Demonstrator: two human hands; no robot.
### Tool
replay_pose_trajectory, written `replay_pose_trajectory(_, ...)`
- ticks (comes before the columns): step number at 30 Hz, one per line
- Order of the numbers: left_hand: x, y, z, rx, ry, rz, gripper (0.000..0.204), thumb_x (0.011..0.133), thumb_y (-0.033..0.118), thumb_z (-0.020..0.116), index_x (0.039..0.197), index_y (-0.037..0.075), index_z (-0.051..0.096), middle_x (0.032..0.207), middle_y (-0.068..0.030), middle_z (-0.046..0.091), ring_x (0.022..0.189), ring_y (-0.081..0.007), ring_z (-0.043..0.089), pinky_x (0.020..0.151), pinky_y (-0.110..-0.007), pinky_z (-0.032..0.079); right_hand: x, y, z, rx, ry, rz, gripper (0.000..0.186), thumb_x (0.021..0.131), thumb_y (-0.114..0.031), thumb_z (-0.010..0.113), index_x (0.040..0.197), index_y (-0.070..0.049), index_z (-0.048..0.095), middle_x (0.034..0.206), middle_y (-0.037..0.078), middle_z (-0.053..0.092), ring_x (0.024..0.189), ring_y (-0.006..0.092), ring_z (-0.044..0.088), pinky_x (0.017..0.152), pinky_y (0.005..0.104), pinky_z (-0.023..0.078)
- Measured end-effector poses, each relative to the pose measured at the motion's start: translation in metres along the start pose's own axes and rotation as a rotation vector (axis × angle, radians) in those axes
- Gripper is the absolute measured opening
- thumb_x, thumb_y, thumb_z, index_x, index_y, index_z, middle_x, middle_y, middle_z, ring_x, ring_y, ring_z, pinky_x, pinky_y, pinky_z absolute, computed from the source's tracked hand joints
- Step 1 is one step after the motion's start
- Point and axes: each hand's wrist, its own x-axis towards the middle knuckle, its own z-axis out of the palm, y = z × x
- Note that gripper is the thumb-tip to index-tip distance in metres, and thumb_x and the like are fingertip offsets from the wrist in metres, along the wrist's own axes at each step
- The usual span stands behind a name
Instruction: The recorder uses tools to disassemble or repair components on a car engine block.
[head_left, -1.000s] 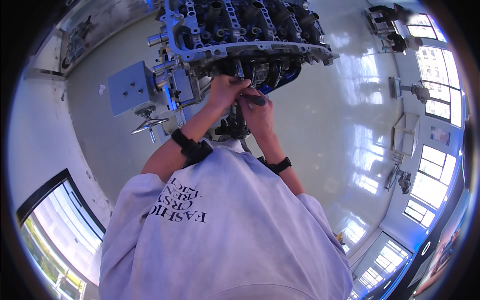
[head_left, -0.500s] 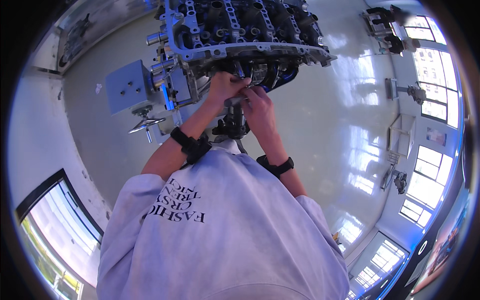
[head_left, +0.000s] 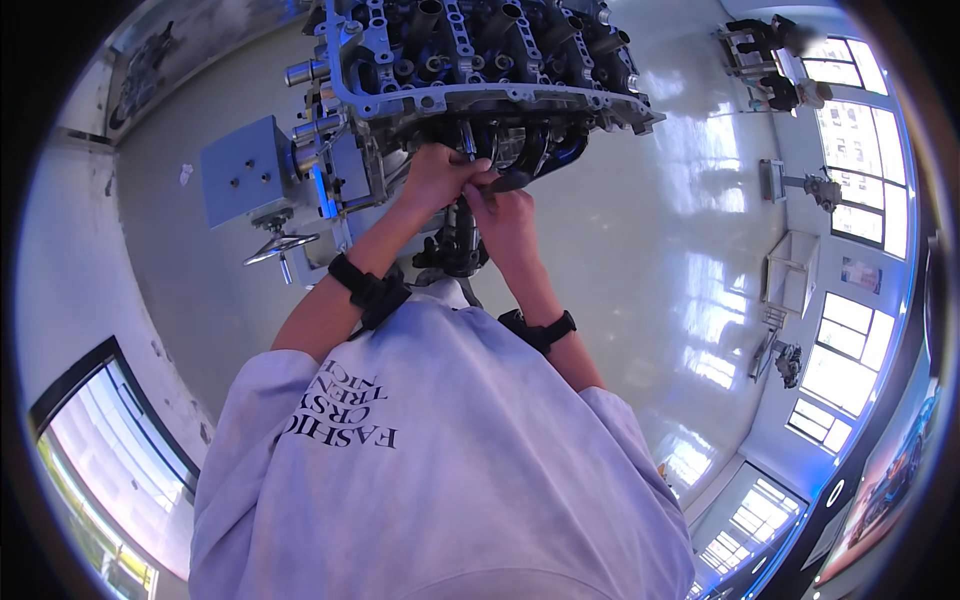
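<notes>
An engine with its cylinder head exposed stands in front of me at the top of the view. Dark curved manifold pipes come off its near side. My left hand reaches under the head's near edge, fingers bent and closed against the pipes. Close beside it, my right hand has its thumb and fingers pinched together, almost touching the left fingertips. What the fingers grip is hidden or too small to name. A dark rounded piece shows at the right fingers. Below the hands hangs a dark metal part.
Left of the engine, a grey box with a metal handwheel joins the engine stand. Other engines on stands and a white table line the windowed right side. People are at the far right.
Both hands stay together at the pipes. The right hand has turned slightly, and a dark rounded piece now shows at its fingers. The whole view has shifted a little.
</notes>
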Motion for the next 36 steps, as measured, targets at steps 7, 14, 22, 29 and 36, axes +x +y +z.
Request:
replay_pose_trajectory(7, 0.003, -0.004, 0.001, 0.060, -0.006, -0.020, 0.031, 0.077, 0.027, 0.066, 0.066, -0.002, 0.064, 0.047, -0.0032, 0.050, 0.039, -0.0068, 0.044, 0.037, -0.024, 0.032, 0.003, 0.002, 0.006, 0.782, 0.017, 0.378, 0.013, 0.084, -0.008, 0.056, 0.094, -0.001, 0.053, 0.079, 0.011, 0.062, 0.061, 0.0232, 0.061, 0.057, 0.0290, 0.052)
replay_pose_trajectory(14, 0.006, -0.010, 0.003, -0.102, -0.022, -0.073, 0.032, 0.080, 0.028, 0.064, 0.073, -0.003, 0.065, 0.043, -0.0019, 0.045, 0.038, -0.0060, 0.040, 0.037, -0.024, 0.030, 0.002, 0.008, 0.001, 1.213, -0.032, 0.672, 0.017, 0.084, -0.006, 0.052, 0.101, -0.004, 0.051, 0.084, 0.013, 0.061, 0.065, 0.0219, 0.061, 0.057, 0.0305, 0.052)
replay_pose_trajectory(22, 0.005, -0.007, 0.003, 0.049, 0.027, -0.033, 0.031, 0.078, 0.030, 0.065, 0.070, 0.001, 0.067, 0.044, -0.0014, 0.045, 0.038, -0.0069, 0.040, 0.038, -0.024, 0.029, 0.001, 0.003, 0.010, 0.263, 0.030, 0.196, 0.018, 0.086, -0.016, 0.055, 0.089, 0.001, 0.054, 0.081, 0.009, 0.061, 0.062, 0.0151, 0.060, 0.057, 0.0261, 0.046)
replay_pose_trajectory(29, 0.007, -0.006, -0.002, -0.168, -0.061, -0.154, 0.030, 0.079, 0.028, 0.065, 0.071, -0.001, 0.066, 0.045, -0.0009, 0.047, 0.039, -0.0061, 0.041, 0.038, -0.023, 0.029, 0.020, 0.021, -0.008, 1.251, -0.483, 0.807, 0.017, 0.085, -0.019, 0.053, 0.088, -0.003, 0.054, 0.071, 0.006, 0.059, 0.053, 0.0123, 0.053, 0.048, 0.0265, 0.041)
replay_pose_trajectory(36, 0.010, -0.008, 0.000, 0.106, 0.011, 0.038, 0.035, 0.074, 0.032, 0.067, 0.059, 0.000, 0.065, 0.044, -0.0051, 0.052, 0.041, -0.0109, 0.050, 0.043, -0.027, 0.039, 0.016, 0.004, -0.003, 0.095, -0.256, 0.327, 0.018, 0.083, -0.021, 0.055, 0.085, -0.003, 0.053, 0.060, 0.004, 0.052, 0.050, 0.0106, 0.048, 0.045, 0.0237, 0.036)
